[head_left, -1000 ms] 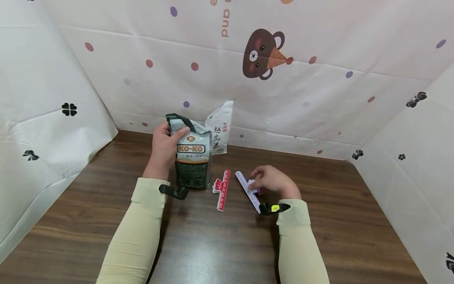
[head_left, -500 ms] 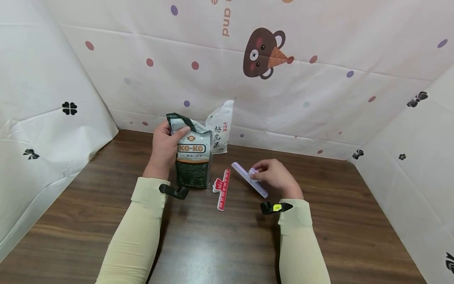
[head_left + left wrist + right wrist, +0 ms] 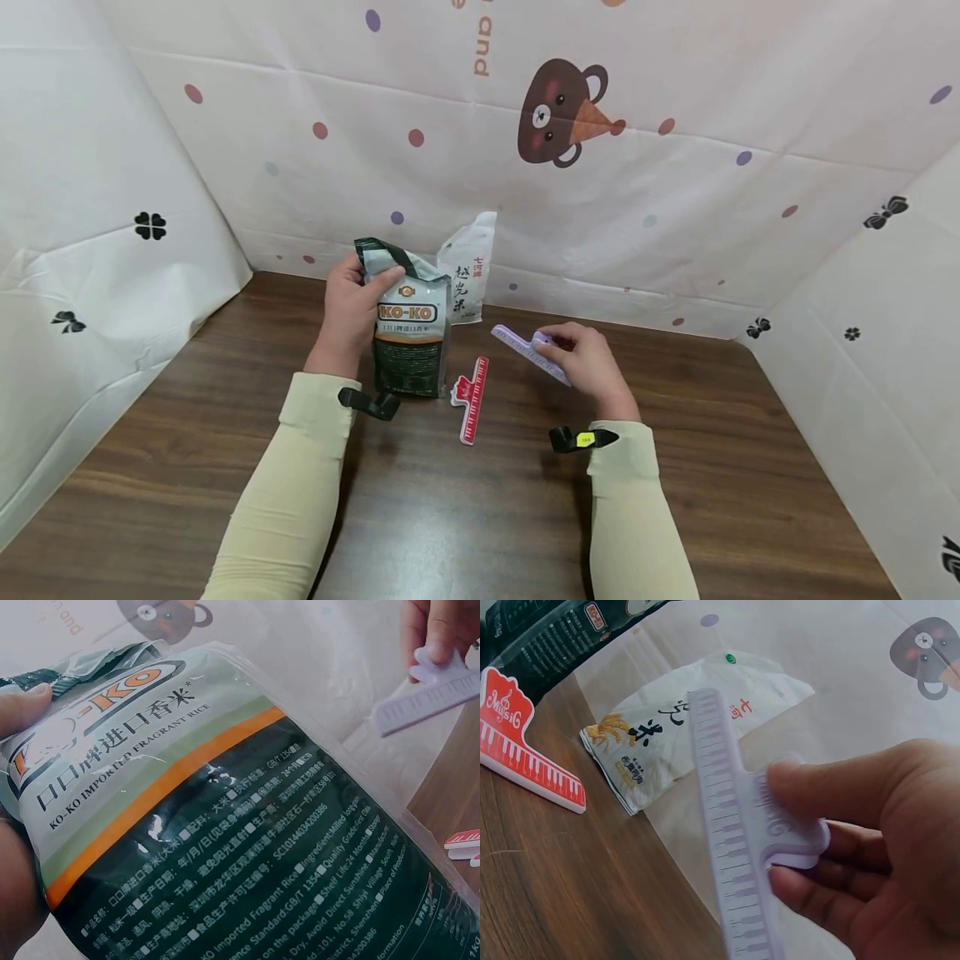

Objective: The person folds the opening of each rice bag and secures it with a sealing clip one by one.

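Note:
My left hand (image 3: 351, 308) grips the upper left side of a green and silver KO-KO rice bag (image 3: 408, 358), thumb across its front. The bag's top is folded over and it stands upright on the table. My right hand (image 3: 588, 362) pinches the handle of a lilac bag clip (image 3: 528, 352) printed with piano keys; in the right wrist view the thumb presses the grip of this clip (image 3: 731, 825) from above with fingers beneath. Between the hands, a red piano-key bag clip (image 3: 470, 402) lies on the table, its handle facing the rice bag.
Behind the KO-KO bag stands a white rice bag (image 3: 472, 267), partly hidden, near the back wall cloth (image 3: 600, 225). The brown wooden table (image 3: 465, 517) is bounded by printed cloth on the left, back and right.
The right hand has lifted the lilac clip off the table and moved it slightly away from the body, turning it flatter. The left hand and the KO-KO bag hold nearly still.

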`<state>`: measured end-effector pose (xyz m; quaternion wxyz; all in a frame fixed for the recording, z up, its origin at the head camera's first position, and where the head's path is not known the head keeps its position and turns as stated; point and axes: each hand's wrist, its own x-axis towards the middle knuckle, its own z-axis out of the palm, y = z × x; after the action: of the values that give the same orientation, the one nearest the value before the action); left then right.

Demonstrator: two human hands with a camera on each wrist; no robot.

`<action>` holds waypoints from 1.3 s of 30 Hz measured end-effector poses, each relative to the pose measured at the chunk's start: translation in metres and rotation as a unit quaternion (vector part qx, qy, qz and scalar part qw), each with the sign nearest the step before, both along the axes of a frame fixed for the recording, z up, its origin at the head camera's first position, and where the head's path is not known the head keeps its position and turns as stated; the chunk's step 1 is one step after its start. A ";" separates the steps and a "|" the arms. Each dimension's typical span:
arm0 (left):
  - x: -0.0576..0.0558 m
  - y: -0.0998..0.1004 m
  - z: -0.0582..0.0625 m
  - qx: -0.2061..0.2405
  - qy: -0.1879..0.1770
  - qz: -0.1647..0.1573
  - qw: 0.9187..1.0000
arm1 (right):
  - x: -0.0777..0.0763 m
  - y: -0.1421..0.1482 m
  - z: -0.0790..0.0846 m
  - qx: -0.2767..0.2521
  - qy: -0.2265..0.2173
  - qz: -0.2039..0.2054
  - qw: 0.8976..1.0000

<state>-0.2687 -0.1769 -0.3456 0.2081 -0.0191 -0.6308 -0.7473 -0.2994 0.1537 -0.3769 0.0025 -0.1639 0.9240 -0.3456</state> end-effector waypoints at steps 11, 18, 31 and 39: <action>0.001 -0.001 0.001 -0.015 0.003 -0.004 1.000 | -0.002 -0.003 0.001 -0.038 0.033 -0.022 0.999; 0.001 -0.001 0.002 -0.004 -0.003 -0.007 1.000 | 0.000 -0.005 0.004 -0.089 0.055 -0.040 0.994; 0.002 -0.002 0.002 -0.001 -0.008 -0.006 1.000 | 0.004 -0.009 0.009 -0.168 0.060 -0.043 0.983; 0.001 0.000 0.001 -0.004 -0.014 -0.007 1.000 | 0.006 -0.013 0.010 -0.218 0.044 -0.047 0.974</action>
<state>-0.2676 -0.1768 -0.3446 0.1934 -0.0140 -0.6369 -0.7462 -0.2934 0.1406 -0.3665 -0.0902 -0.1319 0.8324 -0.5307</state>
